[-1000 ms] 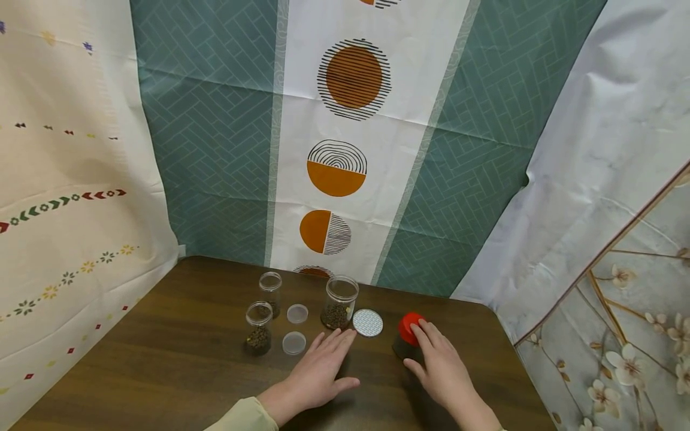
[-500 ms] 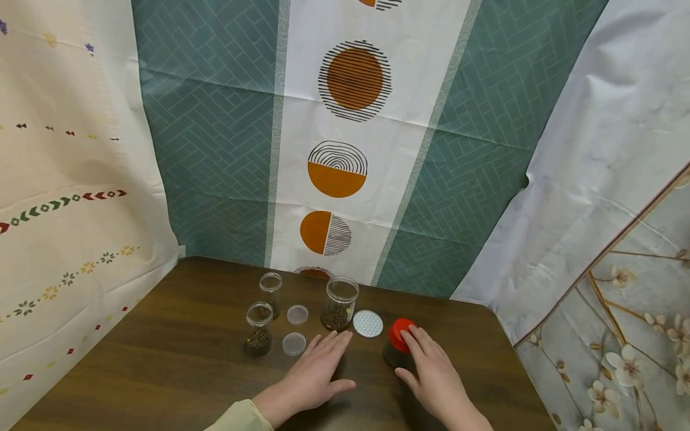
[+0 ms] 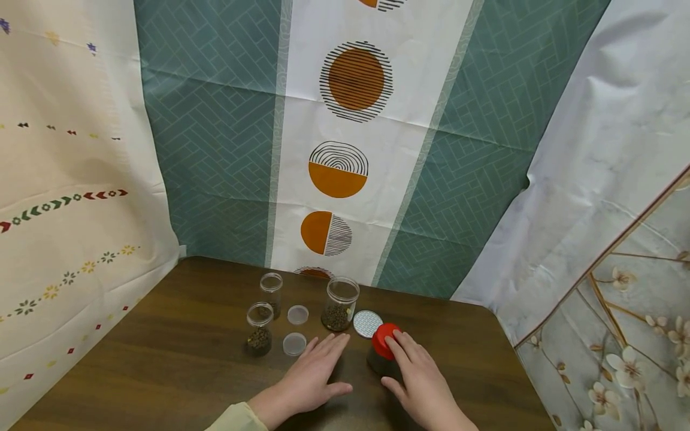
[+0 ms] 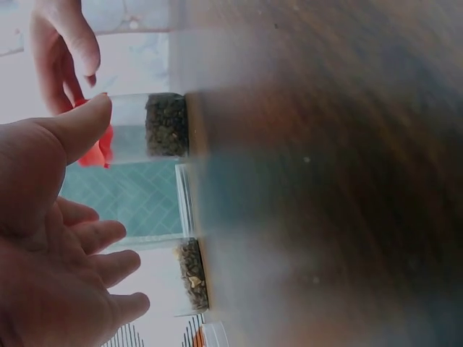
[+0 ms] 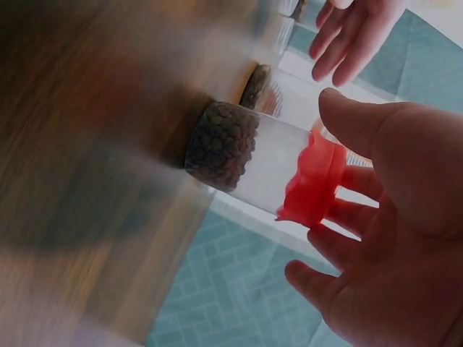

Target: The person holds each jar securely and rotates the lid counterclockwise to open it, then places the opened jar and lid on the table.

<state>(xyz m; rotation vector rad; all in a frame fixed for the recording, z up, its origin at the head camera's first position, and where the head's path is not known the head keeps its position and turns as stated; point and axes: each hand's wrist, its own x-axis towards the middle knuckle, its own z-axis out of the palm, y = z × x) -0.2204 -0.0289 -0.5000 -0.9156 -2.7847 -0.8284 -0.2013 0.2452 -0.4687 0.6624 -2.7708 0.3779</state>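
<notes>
A clear jar (image 5: 224,144) with dark pellets in its lower half stands upright on the table under a red scalloped cover (image 3: 385,340). Fingers of my right hand (image 3: 417,374) touch the far side of that cover, while the thumb stands apart from it. My left hand (image 3: 309,380) hovers over the table with straight, spread fingers and holds nothing. Just beyond its fingertips is a wide lidless jar (image 3: 338,311), partly filled with pellets. A round patterned lid (image 3: 368,323) lies between this jar and the red-covered one.
Two narrow lidless jars, one nearer (image 3: 259,336) and one farther (image 3: 271,294), stand at the left with pellets inside. Beside them lie two clear round lids, a far one (image 3: 297,314) and a near one (image 3: 294,344). Fabric (image 3: 215,149) hangs behind the table (image 3: 162,359).
The red-covered jar has slid left and slightly nearer, with my right hand moving along at its cover. My left hand has drifted slightly left. The other jars and lids stay put.
</notes>
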